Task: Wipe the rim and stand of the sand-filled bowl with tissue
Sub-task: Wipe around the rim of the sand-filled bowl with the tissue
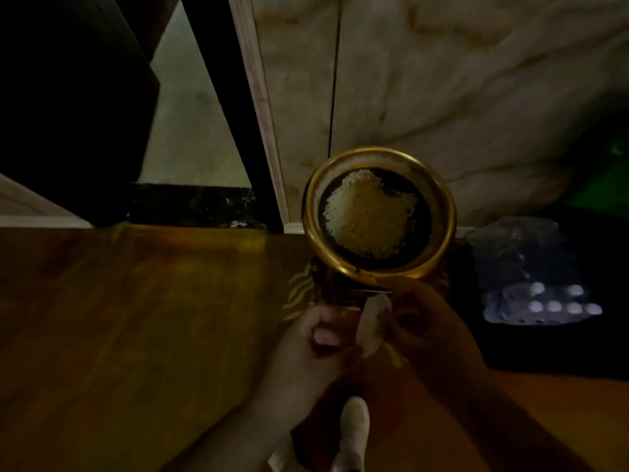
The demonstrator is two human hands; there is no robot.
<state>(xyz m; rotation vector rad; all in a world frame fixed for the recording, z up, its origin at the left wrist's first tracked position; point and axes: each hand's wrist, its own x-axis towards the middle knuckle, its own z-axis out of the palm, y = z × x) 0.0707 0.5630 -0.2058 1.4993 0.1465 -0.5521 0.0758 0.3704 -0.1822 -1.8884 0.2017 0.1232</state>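
While the bowl (378, 212) is standing at the table's (136, 335) far edge, the left hand (306, 345) is gripping its stand (343, 298) and the right hand (425, 321) is pinching tissue (372, 327) against it; the rim (308, 212) likely comes next.

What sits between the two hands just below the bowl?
In the head view, a pale piece of tissue sits between the left hand and right hand, below the bowl.

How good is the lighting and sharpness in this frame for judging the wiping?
Head view: dim and soft throughout; the gold bowl rim catches the light, the right hand sits in deep shadow, the tissue is a pale blur, and wide-angle distortion bends the wall edges.
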